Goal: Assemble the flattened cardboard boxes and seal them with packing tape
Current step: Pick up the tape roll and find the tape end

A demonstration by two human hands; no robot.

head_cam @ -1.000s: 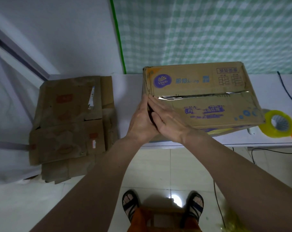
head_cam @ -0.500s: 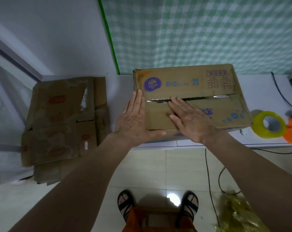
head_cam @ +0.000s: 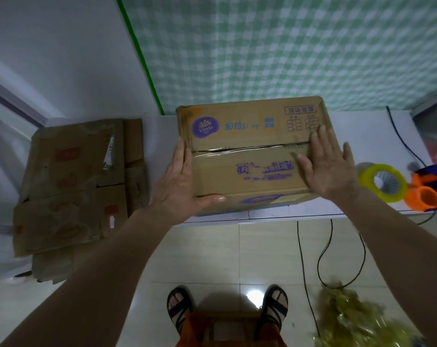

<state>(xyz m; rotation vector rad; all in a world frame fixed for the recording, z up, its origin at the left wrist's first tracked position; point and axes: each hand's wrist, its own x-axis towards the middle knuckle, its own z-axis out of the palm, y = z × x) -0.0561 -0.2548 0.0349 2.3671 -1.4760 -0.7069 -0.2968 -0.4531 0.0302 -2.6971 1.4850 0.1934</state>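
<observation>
Squarely between the two hands sits the assembled cardboard box (head_cam: 247, 156), resting on the white table (head_cam: 370, 136) with its taped top seam facing up. Against the box's left end lies the left hand (head_cam: 179, 181), fingers straight along the side and thumb hooked under the near edge. At the box's right end the right hand (head_cam: 330, 166) lies flat on top, fingers spread. Just right of it (near the table edge) sit a yellow tape roll (head_cam: 382, 182) and an orange tape dispenser (head_cam: 425, 194). Flattened cardboard boxes (head_cam: 72, 186) lie well left.

Home rm: tiled floor (head_cam: 262, 251), checked curtain (head_cam: 287, 51) (sandals (head_cam: 178, 306) on).
</observation>
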